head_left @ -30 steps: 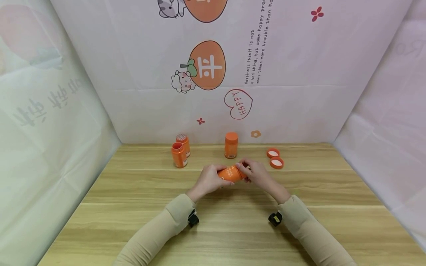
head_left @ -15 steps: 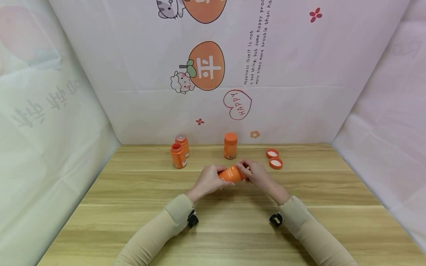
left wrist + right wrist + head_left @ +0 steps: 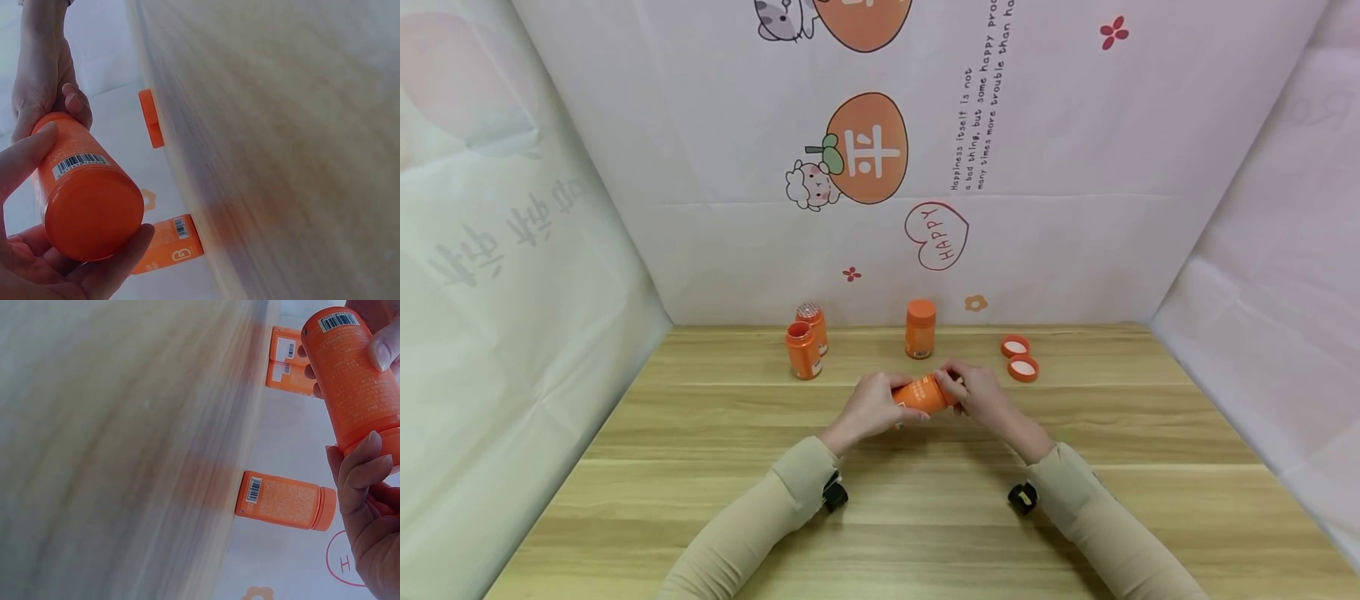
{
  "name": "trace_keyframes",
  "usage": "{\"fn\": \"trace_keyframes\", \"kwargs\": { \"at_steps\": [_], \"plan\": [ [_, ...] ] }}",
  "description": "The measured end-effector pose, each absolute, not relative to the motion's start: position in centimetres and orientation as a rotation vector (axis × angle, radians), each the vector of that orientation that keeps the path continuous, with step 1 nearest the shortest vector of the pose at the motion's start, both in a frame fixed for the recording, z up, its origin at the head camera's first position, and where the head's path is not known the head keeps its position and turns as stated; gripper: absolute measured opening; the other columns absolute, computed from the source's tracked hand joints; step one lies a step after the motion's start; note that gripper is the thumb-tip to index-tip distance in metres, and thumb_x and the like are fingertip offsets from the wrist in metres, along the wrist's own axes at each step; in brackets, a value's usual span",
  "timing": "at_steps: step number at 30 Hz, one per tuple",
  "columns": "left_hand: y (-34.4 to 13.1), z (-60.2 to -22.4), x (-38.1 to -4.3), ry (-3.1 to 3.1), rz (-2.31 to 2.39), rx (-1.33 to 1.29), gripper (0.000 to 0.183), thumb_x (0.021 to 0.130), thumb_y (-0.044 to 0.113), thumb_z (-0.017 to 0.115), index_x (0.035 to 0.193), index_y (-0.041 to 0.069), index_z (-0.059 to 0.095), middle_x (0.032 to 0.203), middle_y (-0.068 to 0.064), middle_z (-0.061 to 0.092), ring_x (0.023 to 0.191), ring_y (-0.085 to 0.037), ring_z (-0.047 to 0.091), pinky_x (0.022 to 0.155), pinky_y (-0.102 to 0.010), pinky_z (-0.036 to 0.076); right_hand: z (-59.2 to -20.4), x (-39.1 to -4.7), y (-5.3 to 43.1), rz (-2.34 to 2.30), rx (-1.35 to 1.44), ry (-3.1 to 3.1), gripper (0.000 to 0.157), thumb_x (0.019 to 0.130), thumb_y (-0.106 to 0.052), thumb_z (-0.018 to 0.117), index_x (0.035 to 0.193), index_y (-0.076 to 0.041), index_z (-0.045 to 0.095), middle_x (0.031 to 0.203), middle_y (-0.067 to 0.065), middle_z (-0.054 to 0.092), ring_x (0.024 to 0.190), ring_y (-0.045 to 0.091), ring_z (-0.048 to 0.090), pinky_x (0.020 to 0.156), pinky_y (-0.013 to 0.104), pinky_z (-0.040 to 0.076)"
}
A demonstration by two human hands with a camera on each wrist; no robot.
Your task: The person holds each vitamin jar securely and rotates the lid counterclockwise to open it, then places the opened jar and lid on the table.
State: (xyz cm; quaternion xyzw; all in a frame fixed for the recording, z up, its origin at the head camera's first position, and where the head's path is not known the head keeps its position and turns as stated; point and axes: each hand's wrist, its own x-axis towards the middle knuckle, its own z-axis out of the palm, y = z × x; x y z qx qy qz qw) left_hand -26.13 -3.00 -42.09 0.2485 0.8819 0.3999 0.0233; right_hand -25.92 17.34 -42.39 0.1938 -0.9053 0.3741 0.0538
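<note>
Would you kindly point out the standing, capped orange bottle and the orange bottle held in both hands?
Standing, capped orange bottle (image 3: 920, 337), head view: body.
Held orange bottle (image 3: 351, 386), right wrist view: printed side.

Beige sleeves (image 3: 752, 518), black wrist cameras (image 3: 835, 497)

Left arm (image 3: 737, 533) and right arm (image 3: 1112, 533) reach forward, angling inward. Left hand (image 3: 871, 407) grips with curved fingers; right hand (image 3: 983, 396) grips opposite, close by, fingers bent.
</note>
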Motion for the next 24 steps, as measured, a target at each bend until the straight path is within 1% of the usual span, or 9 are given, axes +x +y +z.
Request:
{"fn": "trace_keyframes", "kwargs": {
  "at_steps": [3, 9, 15, 18, 24],
  "plan": [
    [-2.99, -42.01, -26.19, 2.728, 1.225, 0.766, 0.045, 0.069, 0.033, 0.083, 0.109, 0.014, 0.071, 0.095, 0.003, 0.070, 0.079, -0.011, 0.058, 0.072, -0.027, 0.048, -42.46, -25.90, 17.40, 1.133, 0.591, -2.749, 0.036, 0.099, -0.039, 0.046, 0.099, -0.006, 0.061, 0.062, 0.001, 0.055, 0.047, 0.011, 0.049, 0.044, 0.027, 0.045],
    [-3.01, -42.03, -26.43, 2.704, 1.232, 0.766, 0.047, 0.068, 0.033, 0.084, 0.109, 0.015, 0.071, 0.092, 0.003, 0.070, 0.075, -0.010, 0.058, 0.065, -0.025, 0.048, -42.59, -26.00, 17.55, 1.092, 0.593, -2.748, 0.038, 0.099, -0.039, 0.046, 0.097, -0.005, 0.062, 0.060, -0.001, 0.055, 0.046, 0.010, 0.050, 0.044, 0.026, 0.045],
    [-3.21, -42.27, -26.80, 2.648, 1.258, 0.762, 0.042, 0.068, 0.034, 0.083, 0.104, 0.016, 0.073, 0.090, 0.005, 0.071, 0.080, -0.013, 0.060, 0.070, -0.026, 0.049, -42.54, -25.88, 17.61, 1.062, 0.665, -2.729, 0.032, 0.099, -0.033, 0.048, 0.100, -0.004, 0.061, 0.068, 0.000, 0.058, 0.047, 0.009, 0.051, 0.044, 0.025, 0.045],
    [-3.25, -42.33, -26.81, 2.634, 1.264, 0.751, 0.042, 0.068, 0.035, 0.083, 0.103, 0.015, 0.073, 0.090, 0.004, 0.071, 0.081, -0.015, 0.061, 0.071, -0.027, 0.049, -42.57, -25.83, 17.64, 1.073, 0.679, -2.728, 0.033, 0.099, -0.034, 0.047, 0.102, -0.004, 0.062, 0.070, 0.001, 0.058, 0.048, 0.011, 0.052, 0.045, 0.025, 0.046],
    [-3.25, -42.08, -26.78, 2.614, 1.272, 0.726, 0.041, 0.069, 0.036, 0.082, 0.102, 0.015, 0.073, 0.088, 0.005, 0.070, 0.079, -0.014, 0.061, 0.070, -0.027, 0.049, -42.64, -25.90, 17.74, 1.093, 0.676, -2.723, 0.035, 0.099, -0.037, 0.047, 0.103, -0.005, 0.062, 0.072, 0.001, 0.059, 0.049, 0.013, 0.053, 0.045, 0.025, 0.046]
  ]
}}
